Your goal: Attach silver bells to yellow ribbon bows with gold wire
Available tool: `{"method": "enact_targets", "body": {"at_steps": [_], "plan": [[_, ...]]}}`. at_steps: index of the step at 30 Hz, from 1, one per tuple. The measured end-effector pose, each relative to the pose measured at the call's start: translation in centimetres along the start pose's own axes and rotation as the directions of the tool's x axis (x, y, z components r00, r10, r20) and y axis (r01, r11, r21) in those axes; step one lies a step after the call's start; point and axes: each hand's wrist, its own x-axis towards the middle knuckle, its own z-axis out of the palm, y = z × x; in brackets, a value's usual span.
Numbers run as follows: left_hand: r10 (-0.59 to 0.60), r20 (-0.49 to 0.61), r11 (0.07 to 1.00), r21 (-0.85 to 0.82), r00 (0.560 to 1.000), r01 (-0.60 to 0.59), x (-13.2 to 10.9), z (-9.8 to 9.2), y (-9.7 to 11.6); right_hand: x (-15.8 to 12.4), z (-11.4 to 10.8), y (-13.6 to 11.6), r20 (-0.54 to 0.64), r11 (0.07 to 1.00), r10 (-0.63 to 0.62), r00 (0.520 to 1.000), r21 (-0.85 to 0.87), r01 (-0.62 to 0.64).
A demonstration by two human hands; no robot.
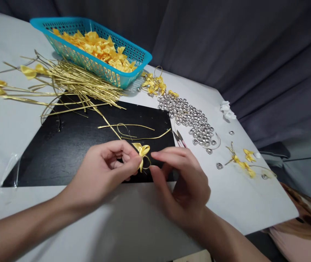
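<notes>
Between the thumb and fingers of my left hand [112,163], a small yellow ribbon bow [142,150] is pinched. A thin gold cord loop [148,163] curves out from the bow's right side. My right hand [182,182] is curled at the loop's right edge, its thumb and forefinger tips a little apart. The thumb tip appears to touch the cord; its other fingers are partly hidden. Both hands are over the front edge of a black board [90,145]. Loose gold cords [136,126] lie on it just beyond my hands.
A blue basket [90,58] of yellow bows stands at the back, with a bundle of gold cords [81,82] before it. Small silver bells [190,116] are heaped right of the board, near scissors [179,139]. Finished-looking bows [242,163] and crumpled white tissue [227,110] lie farther right.
</notes>
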Motion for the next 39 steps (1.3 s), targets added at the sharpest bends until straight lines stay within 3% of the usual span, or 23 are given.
{"method": "enact_targets", "body": {"at_steps": [8, 12, 19, 23, 28, 33, 39], "plan": [[0.067, 0.084, 0.997, 0.043, 0.994, -0.07, 0.1, 0.0, -0.5, 0.5, 0.2, 0.2, 0.119, 0.992, 0.127, 0.985, -0.001, -0.128], [0.051, 0.126, 0.996, 0.068, 0.991, -0.06, 0.0, 0.0, -0.6, 0.7, 0.0, 0.1, 0.177, 0.996, 0.093, 0.98, 0.0, -0.095], [-0.024, 0.131, 0.995, 0.1, 0.991, 0.011, 0.2, 0.0, -0.3, 0.8, -0.7, -0.3, -0.021, 0.999, 0.034, 0.999, -0.002, -0.034], [-0.035, 0.111, 0.997, 0.076, 0.993, 0.026, 0.6, 0.0, -0.2, 1.0, -1.0, -0.4, -0.107, 0.976, 0.162, 0.981, 0.166, -0.143], [-0.028, 0.1, 0.997, 0.077, 0.995, 0.02, 0.9, 0.2, -0.3, 1.3, -1.6, -1.4, -0.033, 0.842, 0.343, 0.939, 0.454, -0.292], [-0.023, 0.091, 0.997, 0.079, 0.996, 0.016, 0.9, 0.1, -0.4, 1.4, -2.3, -2.1, 0.057, 0.736, 0.365, 0.929, 0.593, -0.326], [-0.029, 0.081, 0.996, 0.082, 0.996, 0.022, 0.8, 0.1, -0.4, 1.2, -2.3, -2.6, 0.102, 0.712, 0.344, 0.933, 0.619, -0.331]]}}
